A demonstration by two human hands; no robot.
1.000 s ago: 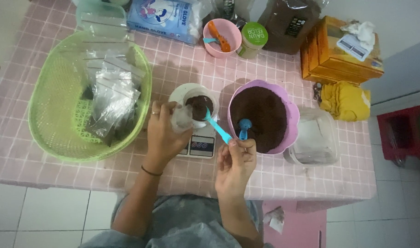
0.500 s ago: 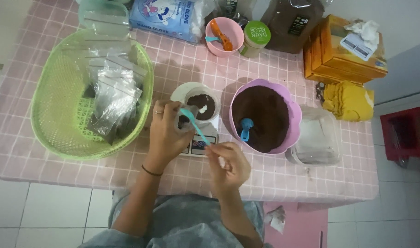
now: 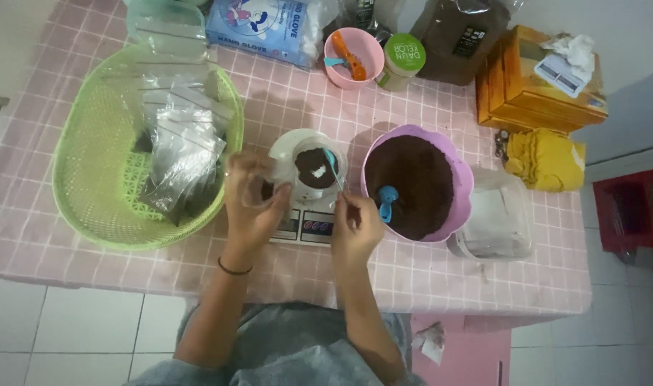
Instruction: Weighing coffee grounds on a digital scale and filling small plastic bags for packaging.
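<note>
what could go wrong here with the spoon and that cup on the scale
1. The right hand holds the thin blue spoon over the small white cup of dark powder; a slip could scatter powder onto the scale and pink tablecloth.
2. The left hand grips a clear bag against the cup; a nudge could tip it.
3. The full purple bowl sits close to the right hand and could get bumped.

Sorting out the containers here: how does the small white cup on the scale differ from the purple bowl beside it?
The small white plastic cup is much smaller than the purple plastic bowl. The cup stands on the scale; the bowl rests on the pink checked tablecloth. A blue scoop lies in the bowl only. Both hold dark brown powder.
</note>
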